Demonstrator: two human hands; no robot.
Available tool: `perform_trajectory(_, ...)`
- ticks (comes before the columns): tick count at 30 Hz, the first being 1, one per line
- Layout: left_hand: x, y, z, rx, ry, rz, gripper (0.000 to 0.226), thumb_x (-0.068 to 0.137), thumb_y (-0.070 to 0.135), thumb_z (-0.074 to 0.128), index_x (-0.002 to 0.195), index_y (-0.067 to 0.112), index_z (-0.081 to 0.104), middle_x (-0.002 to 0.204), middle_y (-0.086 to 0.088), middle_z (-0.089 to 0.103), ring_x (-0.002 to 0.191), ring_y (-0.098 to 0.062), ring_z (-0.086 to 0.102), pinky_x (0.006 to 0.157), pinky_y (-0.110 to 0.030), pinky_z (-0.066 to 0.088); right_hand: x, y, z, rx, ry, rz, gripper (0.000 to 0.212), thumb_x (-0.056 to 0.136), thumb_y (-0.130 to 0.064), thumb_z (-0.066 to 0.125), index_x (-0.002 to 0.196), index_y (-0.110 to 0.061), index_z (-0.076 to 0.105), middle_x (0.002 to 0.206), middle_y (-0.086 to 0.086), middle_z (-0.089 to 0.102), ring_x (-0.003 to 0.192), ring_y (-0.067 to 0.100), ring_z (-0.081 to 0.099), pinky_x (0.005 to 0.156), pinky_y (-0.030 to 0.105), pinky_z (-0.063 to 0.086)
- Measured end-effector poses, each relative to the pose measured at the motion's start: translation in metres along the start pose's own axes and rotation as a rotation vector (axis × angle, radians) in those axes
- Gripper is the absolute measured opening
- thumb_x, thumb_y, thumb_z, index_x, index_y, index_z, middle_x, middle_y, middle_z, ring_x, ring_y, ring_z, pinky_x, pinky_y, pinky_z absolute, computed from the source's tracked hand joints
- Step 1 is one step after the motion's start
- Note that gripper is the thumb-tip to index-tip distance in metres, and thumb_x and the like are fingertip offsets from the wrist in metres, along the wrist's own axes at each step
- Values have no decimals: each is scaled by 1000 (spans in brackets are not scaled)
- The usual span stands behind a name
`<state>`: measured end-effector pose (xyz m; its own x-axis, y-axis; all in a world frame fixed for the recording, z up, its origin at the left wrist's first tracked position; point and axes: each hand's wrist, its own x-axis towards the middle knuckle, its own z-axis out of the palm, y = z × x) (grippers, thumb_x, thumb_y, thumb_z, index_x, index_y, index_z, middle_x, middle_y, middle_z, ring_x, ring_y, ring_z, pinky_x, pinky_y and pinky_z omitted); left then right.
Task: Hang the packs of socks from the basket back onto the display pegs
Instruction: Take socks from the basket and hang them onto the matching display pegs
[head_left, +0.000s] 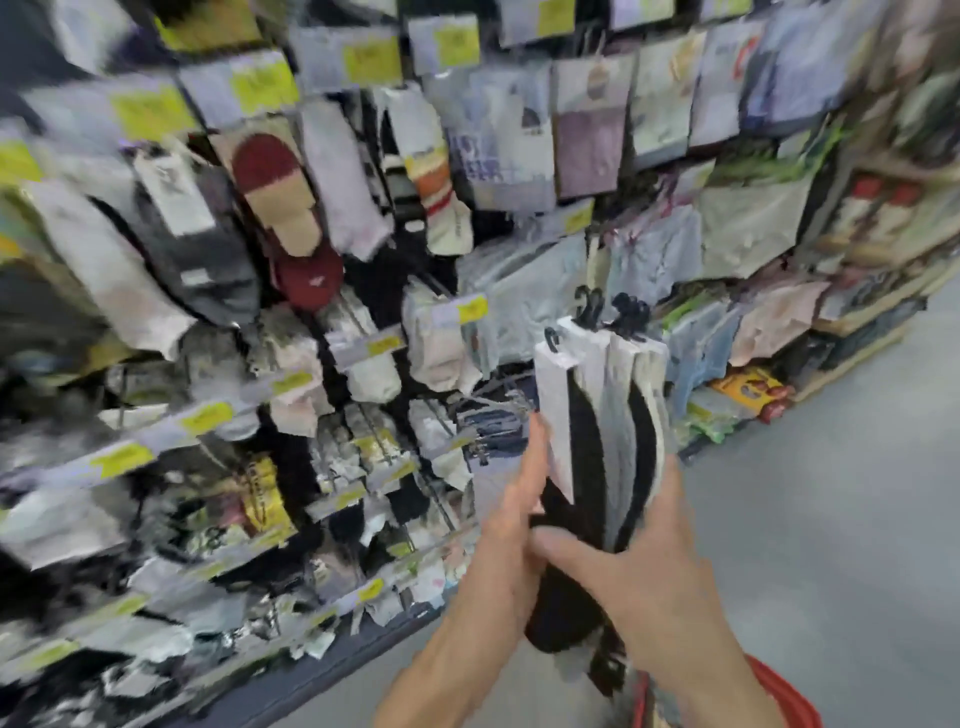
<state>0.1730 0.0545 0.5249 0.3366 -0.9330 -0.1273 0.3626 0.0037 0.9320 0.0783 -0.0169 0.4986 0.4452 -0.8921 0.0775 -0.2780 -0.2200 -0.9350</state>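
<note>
A person stands in a shop aisle, both hands raised on a bundle of black and pale grey sock packs (597, 415) with white card backs and small black plastic hooks (589, 306) at the top. The bundle is held upright in the air just in front of the crowded sock display wall (249, 270), apart from it and not on any peg.

The right hand (649, 587) grips the lower part of the bundle, with the thumb laid across the black front and the fingers wrapped round the far side. The left hand (514, 519) lies flat against the bundle's near-left side, its fingers straight and pressed together, pointing up along the white card.

Thin metal display pegs (493, 400) jut from the wall just left of the bundle, near the left fingertips. Yellow price labels (470, 309) dot the rows of hanging packs, though most of the wall is blurred. A red plastic basket (784, 696) shows at the bottom edge, below the right forearm, over the grey shop floor (831, 493).
</note>
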Motion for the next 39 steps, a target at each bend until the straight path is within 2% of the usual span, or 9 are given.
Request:
perform_trajectory(3,-47,51,-45,119,151,133,84,69,79,64,141,44,38,137,28,54,126,2,54,101,-29,51,-7,-64,33,269,-63,-140,67,64,-42,79,125,-50,52,114,-32,65,105,-11,61,79,9,51)
perform_trajectory(6,-100,85,-94,234,333,317,60,79,46,67,134,51,44,121,24,64,108,-1,63,78,-15,52,-29,-118,66,538,-305,-96,49,73,-23,73,122,-22,67,111,-3,75,100,17,72,76,26,59)
perform_trajectory(9,-142,116,-128,246,402,427,67,73,33,73,135,41,48,112,32,67,101,8,65,77,-9,51,-58,-160,98,687,-499,-77,39,70,-20,76,109,-23,75,107,9,76,95,27,74,68,28,59)
perform_trajectory(12,-177,141,-152,201,362,394,72,67,36,78,135,24,54,126,5,71,117,-15,67,96,-33,55,-84,-191,126,744,-628,-90,39,66,-21,78,105,-24,77,106,11,76,93,28,74,67,29,60)
perform_trajectory(18,-237,164,-191,181,331,359,40,83,38,73,122,40,66,126,6,71,117,-15,67,92,-26,56,-122,-227,168,666,-815,-132,53,68,-39,81,118,-26,70,117,6,73,104,24,71,76,26,59)
perform_trajectory(21,-255,163,-204,111,419,408,32,86,38,70,117,45,67,125,7,71,117,-15,67,96,-32,56,-137,-243,189,384,-580,-375,48,70,-55,80,112,-60,60,119,-26,58,103,-5,62,77,12,53)
perform_trajectory(25,-275,158,-211,14,438,435,57,82,56,64,135,37,57,132,5,68,124,-14,63,105,-40,46,-151,-254,206,286,-275,-499,65,72,-40,81,122,-61,46,111,-30,50,98,0,61,75,23,55)
perform_trajectory(32,-281,161,-222,37,567,528,56,78,33,70,132,23,57,121,-2,74,111,-18,70,87,-27,59,-163,-263,211,284,-374,-535,47,68,-42,81,107,-56,58,109,-28,65,100,-8,62,75,19,52)
perform_trajectory(39,-279,162,-228,-10,613,587,57,76,39,74,130,26,60,122,-3,73,115,-23,69,98,-43,53,-153,-268,205,503,-480,-457,33,78,-17,81,91,-40,62,99,-12,75,90,4,71,70,13,54)
